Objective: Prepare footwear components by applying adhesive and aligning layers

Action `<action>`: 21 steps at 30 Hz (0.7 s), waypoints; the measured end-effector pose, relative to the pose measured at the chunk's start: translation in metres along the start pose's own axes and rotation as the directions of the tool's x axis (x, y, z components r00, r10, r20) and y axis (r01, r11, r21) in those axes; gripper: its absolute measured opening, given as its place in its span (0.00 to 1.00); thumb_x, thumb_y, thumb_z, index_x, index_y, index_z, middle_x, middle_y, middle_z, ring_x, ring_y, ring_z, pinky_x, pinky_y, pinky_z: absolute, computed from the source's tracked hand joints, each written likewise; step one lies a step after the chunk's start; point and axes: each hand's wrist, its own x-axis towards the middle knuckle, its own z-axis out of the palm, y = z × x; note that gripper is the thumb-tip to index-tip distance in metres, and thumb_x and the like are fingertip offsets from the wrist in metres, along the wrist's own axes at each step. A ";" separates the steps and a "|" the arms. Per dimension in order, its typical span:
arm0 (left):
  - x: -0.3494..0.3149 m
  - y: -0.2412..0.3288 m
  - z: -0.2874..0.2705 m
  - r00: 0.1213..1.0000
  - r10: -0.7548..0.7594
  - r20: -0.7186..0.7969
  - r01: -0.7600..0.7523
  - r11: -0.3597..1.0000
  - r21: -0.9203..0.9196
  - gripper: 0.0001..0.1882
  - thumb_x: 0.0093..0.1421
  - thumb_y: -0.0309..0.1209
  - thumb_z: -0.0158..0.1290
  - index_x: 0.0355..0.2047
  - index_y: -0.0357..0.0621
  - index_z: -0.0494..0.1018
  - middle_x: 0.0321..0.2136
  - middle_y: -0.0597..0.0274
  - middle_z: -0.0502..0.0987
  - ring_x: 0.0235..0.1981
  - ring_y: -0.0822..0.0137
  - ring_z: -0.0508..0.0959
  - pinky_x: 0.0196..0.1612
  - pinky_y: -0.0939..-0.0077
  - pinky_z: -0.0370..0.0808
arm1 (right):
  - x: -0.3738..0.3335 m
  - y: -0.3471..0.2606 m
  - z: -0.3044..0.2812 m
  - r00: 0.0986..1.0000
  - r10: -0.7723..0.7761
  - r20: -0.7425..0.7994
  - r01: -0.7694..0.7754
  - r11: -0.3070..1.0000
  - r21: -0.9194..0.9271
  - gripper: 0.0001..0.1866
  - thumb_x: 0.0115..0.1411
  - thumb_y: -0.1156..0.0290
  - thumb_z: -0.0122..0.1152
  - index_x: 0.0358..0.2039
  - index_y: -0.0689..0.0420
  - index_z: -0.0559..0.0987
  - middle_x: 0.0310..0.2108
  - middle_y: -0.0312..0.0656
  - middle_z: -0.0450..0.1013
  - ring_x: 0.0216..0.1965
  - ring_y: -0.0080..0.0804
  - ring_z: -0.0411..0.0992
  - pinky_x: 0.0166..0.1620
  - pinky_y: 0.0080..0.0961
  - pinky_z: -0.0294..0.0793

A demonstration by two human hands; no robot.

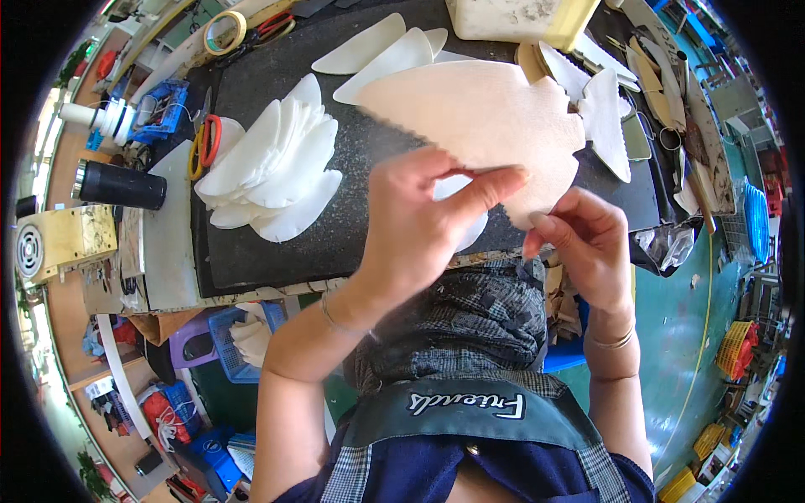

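A beige, leather-like cut piece (478, 109) with notches along its right end is held up over the dark work mat (277, 264). My left hand (419, 210) pinches its lower edge between thumb and fingers. At the lower right corner, my right hand (587, 239) grips the same piece with thumb and fingertips. Behind my left hand, a small white piece (474, 233) shows in part on the mat. To the left lies a fanned pile of white petal-shaped pieces (272, 163). Longer off-white pieces (365, 44) lie at the far side of the mat.
Red- and yellow-handled scissors (207, 144) lie left of the pile, near a black flask (122, 184). A tape roll (225, 33) is at the far left. A whitish box (511, 21) stands at the back. Zigzag-edged white pieces (605, 126) and tools lie to the right.
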 end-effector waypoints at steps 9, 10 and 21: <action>-0.027 0.003 -0.004 0.910 0.312 -0.271 -0.231 0.927 0.295 0.36 0.50 0.25 0.66 0.56 0.30 0.60 0.48 0.50 0.71 0.47 0.65 0.71 0.49 0.69 0.65 | -0.023 -0.021 0.033 0.999 0.036 -0.020 -0.032 0.979 0.200 0.07 0.65 0.73 0.52 0.32 0.64 0.72 0.24 0.41 0.76 0.20 0.19 0.73 0.24 0.15 0.73; -0.022 0.004 -0.005 0.835 0.484 -0.261 -0.219 0.728 0.650 0.46 0.49 0.25 0.66 0.63 0.33 0.50 0.53 0.49 0.66 0.51 0.63 0.68 0.55 0.66 0.61 | -0.023 -0.022 0.033 0.999 0.035 -0.024 -0.029 0.980 0.198 0.07 0.65 0.73 0.52 0.32 0.64 0.72 0.24 0.41 0.76 0.20 0.19 0.73 0.24 0.15 0.73; -0.046 0.030 -0.002 0.963 0.209 0.172 -0.261 0.883 0.389 0.09 0.59 0.22 0.55 0.41 0.33 0.77 0.33 0.54 0.81 0.32 0.67 0.81 0.36 0.80 0.77 | -0.020 -0.044 0.030 0.987 -0.062 0.151 0.060 0.998 0.018 0.09 0.63 0.82 0.51 0.40 0.72 0.76 0.31 0.50 0.78 0.37 0.32 0.79 0.43 0.26 0.79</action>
